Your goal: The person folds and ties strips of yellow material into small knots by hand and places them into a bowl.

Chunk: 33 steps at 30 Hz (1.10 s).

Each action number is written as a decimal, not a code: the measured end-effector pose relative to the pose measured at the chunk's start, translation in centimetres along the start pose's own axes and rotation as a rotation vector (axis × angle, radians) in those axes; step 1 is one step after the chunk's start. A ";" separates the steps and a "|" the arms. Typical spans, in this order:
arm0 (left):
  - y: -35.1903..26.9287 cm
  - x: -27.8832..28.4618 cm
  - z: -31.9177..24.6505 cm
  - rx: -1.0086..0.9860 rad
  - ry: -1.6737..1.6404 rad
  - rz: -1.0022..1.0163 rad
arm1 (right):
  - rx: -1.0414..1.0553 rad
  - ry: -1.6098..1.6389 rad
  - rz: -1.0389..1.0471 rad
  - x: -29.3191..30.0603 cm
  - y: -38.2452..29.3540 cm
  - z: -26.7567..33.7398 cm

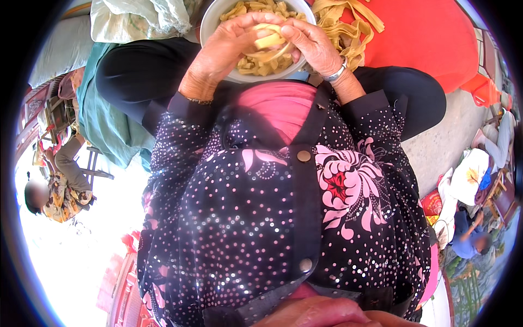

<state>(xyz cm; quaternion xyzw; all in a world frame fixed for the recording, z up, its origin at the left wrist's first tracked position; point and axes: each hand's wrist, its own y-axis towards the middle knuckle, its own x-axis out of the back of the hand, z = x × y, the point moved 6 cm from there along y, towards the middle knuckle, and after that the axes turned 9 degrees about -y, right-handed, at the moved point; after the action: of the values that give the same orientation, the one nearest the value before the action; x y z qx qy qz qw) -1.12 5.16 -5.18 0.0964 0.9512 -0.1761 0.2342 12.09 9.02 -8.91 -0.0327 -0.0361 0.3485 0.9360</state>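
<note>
Both hands meet over a white bowl [210, 21] in front of my lap. The fingers of my left hand [226, 51] pinch a pale yellow, flat strip [270, 40], which is bent into a loop. On its other side, my right hand [318, 49], with a metal bracelet at the wrist, grips the same strip between thumb and fingers. Many short, folded or knotted yellow pieces [261, 67] lie in the bowl beneath. Beside the bowl, to the right, a tangle of long tan strips [347, 34] rests against a red surface [416, 36]. The strips' material cannot be told.
White translucent plastic bags [139, 20] are at the upper left, above a green cloth [110, 118]. A person [67, 188] sits at the far left, another [468, 237] at the far right. A red basket [482, 92] stands past the red surface.
</note>
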 end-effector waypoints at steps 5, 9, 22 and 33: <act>-0.2 -1.0 -0.5 -0.063 0.358 0.034 | -0.009 0.056 -0.027 0.4 -0.1 -1.3; 0.0 -1.6 -1.2 -0.431 0.877 0.070 | -0.043 0.067 -0.098 0.4 -0.5 -1.4; 0.5 -0.6 1.9 0.032 -0.030 0.013 | 0.192 -0.140 -0.284 0.9 0.0 -0.6; 0.9 -2.7 4.1 0.313 -0.666 0.219 | -0.109 0.158 -0.212 1.8 -1.4 -1.4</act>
<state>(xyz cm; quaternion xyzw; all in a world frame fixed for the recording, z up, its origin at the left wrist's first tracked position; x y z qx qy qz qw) 3.15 4.15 -7.51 0.1698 0.7688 -0.3147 0.5302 14.46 9.12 -10.09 -0.1068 0.0154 0.2416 0.9644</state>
